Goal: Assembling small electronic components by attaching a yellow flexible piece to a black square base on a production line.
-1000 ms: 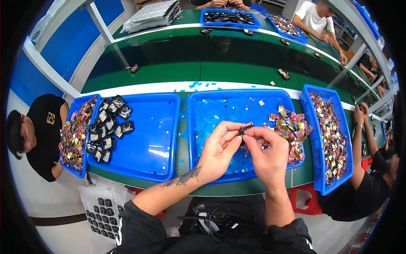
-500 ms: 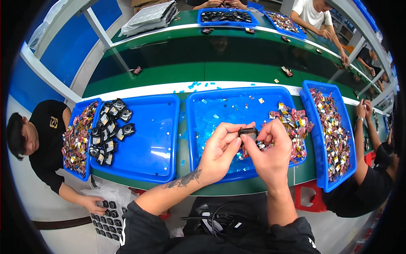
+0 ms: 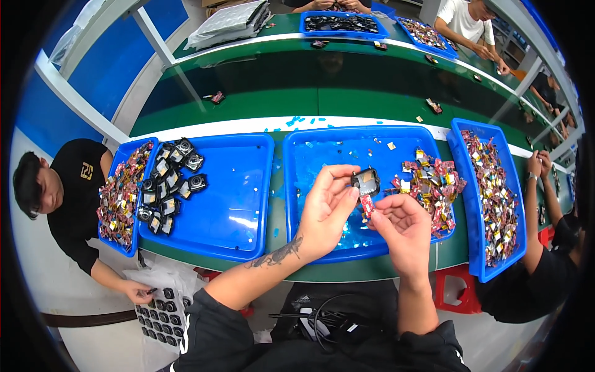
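My left hand is closed around the edge of a small black housing, whose open side shows a grey, flat inner face. Just below it, my right hand pinches a small red circuit board between thumb and fingers. The board touches or hangs at the housing's lower edge; whether a cable joins them I cannot tell. Both hands are above a blue tray with blue film scraps. Along that tray's right side lies a heap of red circuit boards with yellow and white parts.
Left of me, another blue tray holds several black camera units. Narrow bins of circuit boards flank both trays, at left and right. A green conveyor runs behind. A co-worker reaches toward a tray of black units at left.
The housing has tilted up in my left hand, showing its inner face. My right hand has moved down, with the red board now visible in its fingers. The view has shifted slightly.
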Demonstrator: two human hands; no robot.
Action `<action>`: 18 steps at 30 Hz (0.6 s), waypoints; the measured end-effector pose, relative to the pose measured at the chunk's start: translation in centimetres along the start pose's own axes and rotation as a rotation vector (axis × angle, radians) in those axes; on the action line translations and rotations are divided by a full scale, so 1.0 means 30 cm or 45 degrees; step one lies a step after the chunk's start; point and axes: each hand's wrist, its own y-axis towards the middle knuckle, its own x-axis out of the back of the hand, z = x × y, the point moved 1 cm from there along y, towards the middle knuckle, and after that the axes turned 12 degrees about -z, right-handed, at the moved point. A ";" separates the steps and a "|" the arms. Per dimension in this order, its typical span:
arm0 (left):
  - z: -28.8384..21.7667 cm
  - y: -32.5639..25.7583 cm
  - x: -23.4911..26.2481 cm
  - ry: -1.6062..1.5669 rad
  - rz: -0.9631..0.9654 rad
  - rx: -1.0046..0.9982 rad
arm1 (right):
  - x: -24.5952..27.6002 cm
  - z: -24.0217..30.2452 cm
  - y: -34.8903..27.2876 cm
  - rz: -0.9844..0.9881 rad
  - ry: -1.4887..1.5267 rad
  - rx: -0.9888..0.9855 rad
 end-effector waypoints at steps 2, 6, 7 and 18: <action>-0.010 -0.003 0.001 0.027 0.040 -0.022 | -0.004 0.020 -0.002 -0.014 0.031 -0.008; -0.098 -0.001 -0.005 0.859 0.412 -0.632 | 0.030 0.047 -0.002 0.074 0.041 0.020; -0.098 -0.008 -0.016 0.854 0.394 -0.569 | 0.038 0.053 -0.001 0.109 0.017 0.016; -0.059 -0.013 0.002 0.884 0.383 -0.531 | 0.089 0.087 0.033 0.254 -0.147 -0.073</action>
